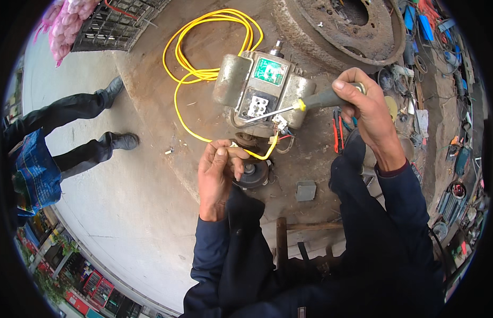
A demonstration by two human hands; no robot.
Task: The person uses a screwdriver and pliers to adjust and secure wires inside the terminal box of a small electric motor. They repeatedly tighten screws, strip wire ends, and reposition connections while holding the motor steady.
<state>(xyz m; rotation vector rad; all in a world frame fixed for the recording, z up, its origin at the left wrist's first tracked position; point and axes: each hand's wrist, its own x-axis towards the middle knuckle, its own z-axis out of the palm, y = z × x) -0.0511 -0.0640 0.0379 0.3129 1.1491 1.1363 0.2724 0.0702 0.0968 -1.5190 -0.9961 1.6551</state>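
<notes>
White terminal block (pixel 257 107) in motor's (pixel 263 89) open box (pixel 248 99), screwdriver (pixel 326 99) near.

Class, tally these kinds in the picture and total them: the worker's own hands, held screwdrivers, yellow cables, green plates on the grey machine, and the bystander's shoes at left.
Hands: 2 (left hand, right hand)
Screwdriver: 1
Yellow cable: 1
Green plate: 1
Shoes: 2
Total: 7

Screwdriver (pixel 302 105) and yellow cable (pixel 266 156) at a grey machine (pixel 265 89), mid-frame.
The left hand (pixel 220 164), near centre, pinches the cable; the right hand (pixel 365 100), right of centre, grips the screwdriver, its tip just below the white terminal block (pixel 258 106). Rusty wheel (pixel 336 42), upper right; a person's legs (pixel 79 111), left.
</notes>
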